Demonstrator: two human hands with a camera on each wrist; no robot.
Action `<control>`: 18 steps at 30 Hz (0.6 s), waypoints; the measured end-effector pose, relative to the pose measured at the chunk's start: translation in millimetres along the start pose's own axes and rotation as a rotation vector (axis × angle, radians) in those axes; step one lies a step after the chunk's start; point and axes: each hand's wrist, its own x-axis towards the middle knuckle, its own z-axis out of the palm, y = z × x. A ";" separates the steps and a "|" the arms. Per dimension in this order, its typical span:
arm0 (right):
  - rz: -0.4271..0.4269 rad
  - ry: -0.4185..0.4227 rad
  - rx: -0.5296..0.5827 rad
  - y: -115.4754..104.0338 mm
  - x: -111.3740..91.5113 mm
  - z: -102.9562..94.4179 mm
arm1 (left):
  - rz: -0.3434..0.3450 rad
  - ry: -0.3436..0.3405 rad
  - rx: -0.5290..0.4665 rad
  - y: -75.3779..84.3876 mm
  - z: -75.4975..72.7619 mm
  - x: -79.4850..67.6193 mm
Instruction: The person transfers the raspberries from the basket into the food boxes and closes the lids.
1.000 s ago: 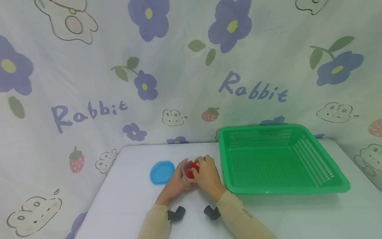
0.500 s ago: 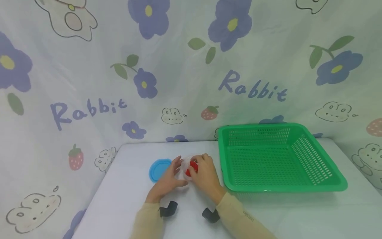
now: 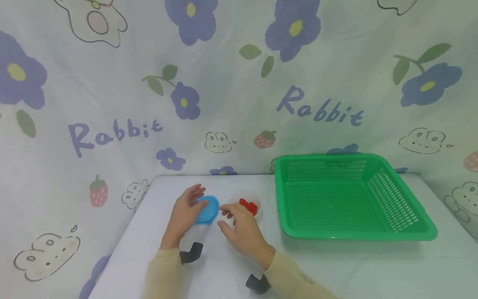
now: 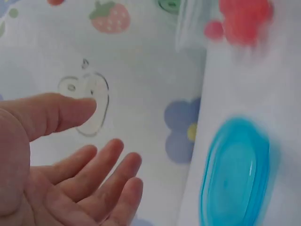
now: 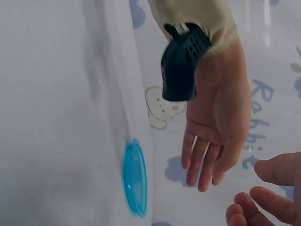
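My left hand (image 3: 183,212) hovers above the left side of a blue plastic lid (image 3: 209,211) that lies on the table; its fingers are loosely spread and hold nothing. Just right of the lid, my right hand (image 3: 244,233) is held with relaxed, slightly bent fingers and is likewise bare. Beyond that hand stands a small clear round container (image 3: 238,197), partly hidden by it, with a lumpy red object (image 3: 249,206) inside. In the left wrist view the red object (image 4: 244,21) looks like several rounded parts, blurred. The right wrist view shows both hands apart.
A large green perforated basket (image 3: 354,238) stands on the right of the white-covered table (image 3: 224,274). Behind the table hangs a patterned cloth (image 3: 224,104). Each wrist carries a black camera mount (image 3: 191,253).
My left hand let go of the clear container and moved left to the blue lid. My right hand let go of the red object, leaving it in the container, and drew left and nearer.
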 end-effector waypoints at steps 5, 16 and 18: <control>0.097 -0.128 0.100 -3.4 -1.9 17.7 | -0.007 0.058 0.182 -11.7 -14.9 6.3; 0.357 -0.188 0.183 -7.4 2.9 54.1 | -0.069 0.052 0.498 -35.6 -21.4 25.4; 0.382 -0.170 0.170 -7.3 4.1 59.0 | -0.087 0.042 0.531 -39.4 -20.8 28.0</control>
